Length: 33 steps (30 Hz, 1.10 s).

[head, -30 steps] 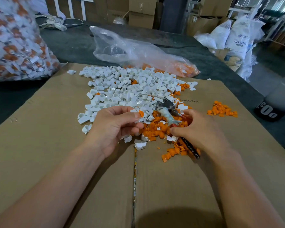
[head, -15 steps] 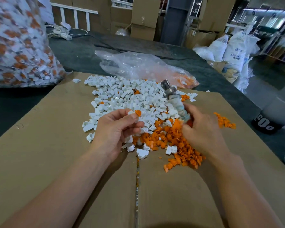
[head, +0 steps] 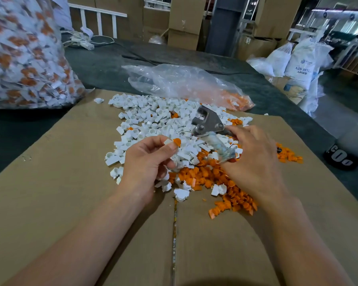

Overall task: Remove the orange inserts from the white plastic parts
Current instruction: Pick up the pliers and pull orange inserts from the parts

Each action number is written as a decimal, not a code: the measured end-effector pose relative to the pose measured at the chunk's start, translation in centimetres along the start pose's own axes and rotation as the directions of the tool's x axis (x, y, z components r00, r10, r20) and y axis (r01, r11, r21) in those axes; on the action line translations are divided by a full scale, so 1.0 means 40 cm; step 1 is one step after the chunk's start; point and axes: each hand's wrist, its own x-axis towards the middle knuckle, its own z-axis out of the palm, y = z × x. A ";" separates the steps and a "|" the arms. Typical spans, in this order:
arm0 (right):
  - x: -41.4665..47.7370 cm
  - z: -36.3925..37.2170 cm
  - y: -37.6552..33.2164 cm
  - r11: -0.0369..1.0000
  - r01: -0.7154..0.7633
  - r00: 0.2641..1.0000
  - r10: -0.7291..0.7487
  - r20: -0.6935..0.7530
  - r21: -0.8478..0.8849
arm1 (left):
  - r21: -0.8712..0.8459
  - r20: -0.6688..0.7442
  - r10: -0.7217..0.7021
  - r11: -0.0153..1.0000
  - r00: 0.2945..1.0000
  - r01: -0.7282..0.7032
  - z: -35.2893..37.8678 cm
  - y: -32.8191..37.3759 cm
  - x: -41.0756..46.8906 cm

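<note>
Left hand [head: 149, 159] is raised over the near edge of the white parts pile [head: 153, 120], thumb and forefinger clamped on one white part [head: 167, 142]. Its orange insert [head: 176, 142] is seated in the right end. The part's long axis runs about left-right, with the insert end pointing right toward the pliers [head: 209, 122].

Right hand [head: 254, 159] has its fingers curled round the pliers' handles, one of them tape-wrapped. The pliers' long axis is diagonal: handles low and right in the hand, metal head up and left, pointing away from the person, close to the held part but not touching it.

Loose orange inserts heap [head: 207, 174] lies below both hands on the cardboard [head: 70, 182]. Small orange heap [head: 289, 154] sits further right. Clear bag [head: 184, 83] lies behind the pile on the dark counter [head: 103, 67]. Big full bag [head: 23, 58] stands far left.
</note>
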 end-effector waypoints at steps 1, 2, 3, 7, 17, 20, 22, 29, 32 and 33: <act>-0.004 -0.004 -0.003 0.999 -0.004 1.000 0.004 0.013 0.052 | 0.004 0.002 0.002 1.000 1.000 -0.002 0.001 -0.001 -0.002; -0.009 -0.008 -0.009 0.995 0.000 0.999 -0.003 0.033 0.100 | 0.000 0.006 0.002 1.000 1.000 -0.002 0.002 -0.001 -0.003; -0.014 -0.012 -0.015 0.991 0.011 0.998 -0.019 0.053 0.136 | -0.012 0.008 0.001 1.000 1.000 -0.001 0.003 -0.001 -0.005; -0.027 -0.011 -0.032 0.986 0.059 0.985 -0.082 0.149 0.153 | -0.068 0.021 0.020 0.997 1.000 -0.019 0.002 0.000 -0.007; -0.039 0.003 -0.041 0.990 0.119 0.959 -0.134 0.249 0.075 | -0.114 0.033 0.120 0.987 0.992 -0.115 0.007 0.009 -0.013; -0.040 0.006 -0.045 0.989 0.124 0.955 -0.140 0.260 0.080 | -0.112 0.035 0.131 0.986 0.991 -0.126 0.007 0.009 -0.013; -0.040 0.004 -0.049 0.989 0.133 0.956 -0.145 0.257 0.064 | -0.105 0.043 0.134 0.986 0.990 -0.129 0.007 0.009 -0.013; -0.046 -0.009 -0.052 0.981 0.131 0.943 -0.168 0.287 0.142 | -0.086 0.070 0.149 0.986 0.986 -0.143 0.006 0.004 -0.012; -0.047 -0.011 -0.052 0.982 0.120 0.942 -0.160 0.294 0.148 | -0.092 0.083 0.147 0.986 0.986 -0.139 0.005 0.001 -0.011; -0.047 -0.012 -0.054 0.982 0.115 0.942 -0.157 0.298 0.153 | -0.095 0.087 0.143 0.986 0.986 -0.135 0.005 0.001 -0.011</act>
